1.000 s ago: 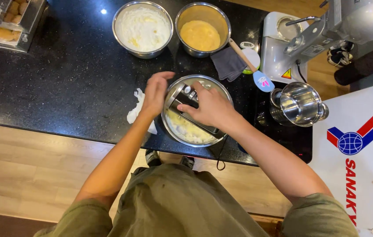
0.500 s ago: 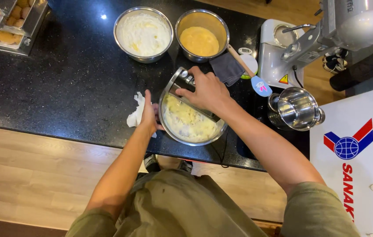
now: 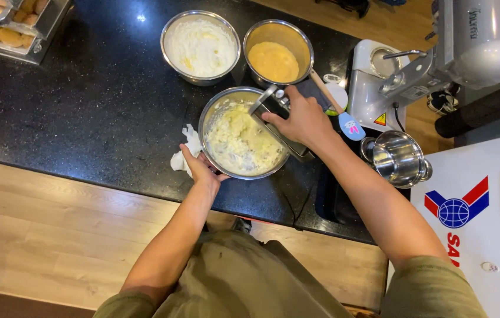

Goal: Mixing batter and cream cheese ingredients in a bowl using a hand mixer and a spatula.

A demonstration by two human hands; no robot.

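A steel mixing bowl (image 3: 206, 118) holding lumpy pale yellow batter (image 3: 235, 141) stands on the black counter (image 3: 85, 118). My left hand (image 3: 200, 168) grips its near-left rim from below. My right hand (image 3: 301, 121) is at the bowl's far-right side, closed on a flat metal beater blade (image 3: 260, 106). The blade lies across the rim and reaches into the batter. Part of the blade is hidden under my fingers.
Behind stand a steel bowl of white cream (image 3: 201, 46) and a steel bowl of orange-yellow batter (image 3: 274, 60). A crumpled white paper towel (image 3: 184, 152) lies left of the bowl. To the right are a spatula (image 3: 349, 125), an empty steel mixer bowl (image 3: 397, 158) and a stand mixer (image 3: 473, 41). A tray of buns (image 3: 2, 26) is far left.
My left hand has slid from over the bowl down to its near-left rim. My right hand has moved with the beater blade from the bowl's middle to its far-right rim.
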